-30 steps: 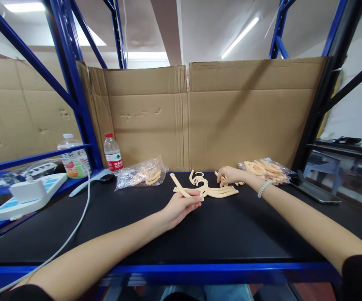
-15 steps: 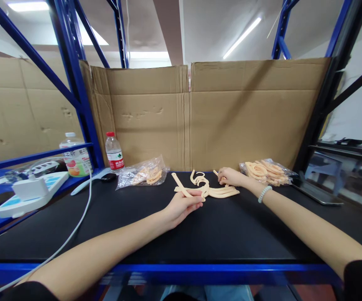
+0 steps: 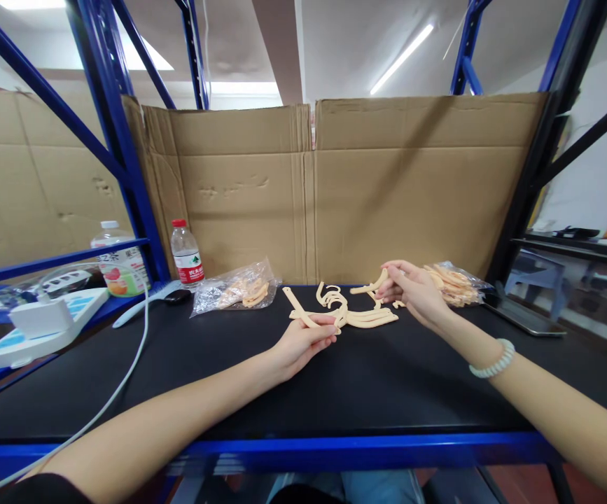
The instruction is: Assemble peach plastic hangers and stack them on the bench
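Observation:
My left hand [image 3: 308, 343] is closed in a pinch on a flat, pale cream strip [image 3: 297, 306], whose long end slants up and left. My right hand [image 3: 411, 285] pinches a curved cream piece [image 3: 370, 286], raised above the black tabletop. Between the hands lie long cream strips [image 3: 374, 320] in a fan and several curled pieces [image 3: 329, 295]. A few small pieces [image 3: 398, 304] rest under the right hand. The exact kind of these pieces is hard to make out.
Clear bags of similar pieces lie at left [image 3: 240, 288] and right [image 3: 455, 285]. A red-capped bottle [image 3: 187, 257], a brush [image 3: 148, 302] and a power strip [image 3: 45, 325] are on the left. A white cable [image 3: 143, 350] crosses the table; a grey tray [image 3: 528, 320] lies at right.
My right hand has lifted a curved cream piece off the table and drawn it back towards me. My left hand keeps its strip in nearly the same place.

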Available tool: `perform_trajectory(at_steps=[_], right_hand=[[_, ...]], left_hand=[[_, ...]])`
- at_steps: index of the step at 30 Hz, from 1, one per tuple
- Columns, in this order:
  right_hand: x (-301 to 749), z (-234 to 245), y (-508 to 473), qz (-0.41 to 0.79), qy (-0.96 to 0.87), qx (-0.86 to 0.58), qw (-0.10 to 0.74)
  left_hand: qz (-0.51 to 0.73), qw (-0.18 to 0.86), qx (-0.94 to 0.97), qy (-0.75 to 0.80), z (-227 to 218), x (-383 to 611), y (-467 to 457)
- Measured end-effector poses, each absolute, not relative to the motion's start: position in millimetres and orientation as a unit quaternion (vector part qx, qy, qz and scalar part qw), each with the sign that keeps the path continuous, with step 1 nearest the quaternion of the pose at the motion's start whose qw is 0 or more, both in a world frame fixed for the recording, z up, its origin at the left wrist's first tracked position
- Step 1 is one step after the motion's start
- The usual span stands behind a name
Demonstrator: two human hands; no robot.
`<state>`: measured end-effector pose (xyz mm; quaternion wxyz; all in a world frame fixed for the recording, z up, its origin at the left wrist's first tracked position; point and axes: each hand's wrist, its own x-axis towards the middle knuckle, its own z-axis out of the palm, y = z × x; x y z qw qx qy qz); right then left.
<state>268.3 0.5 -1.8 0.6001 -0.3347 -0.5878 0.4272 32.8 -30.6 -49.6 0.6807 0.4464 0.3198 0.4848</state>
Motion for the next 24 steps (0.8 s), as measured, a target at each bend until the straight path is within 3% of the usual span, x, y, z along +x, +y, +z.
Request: perform_trajectory(at_steps=[5,14,18,24], right_hand=[[248,-19,-23,0.547,-0.580,-0.313,0.516],[240,-36,-16,0.635,-0.469,-0.290,0.541],[238,-39,-16,0.677,-0.448,-0.277,0.514],[225,-47,-26,0.652,-0.504,-0.292,0.486]], left_hand=[[0.483,0.682,0.451,0.312,-49,33,-30],[0.482,0.674,0.457,0.325,-47,33,-31],[0.481,0.668,0.471,0.317,-48,33,-32],[0.463,0.662,0.511,0.292,-50,33,-31]])
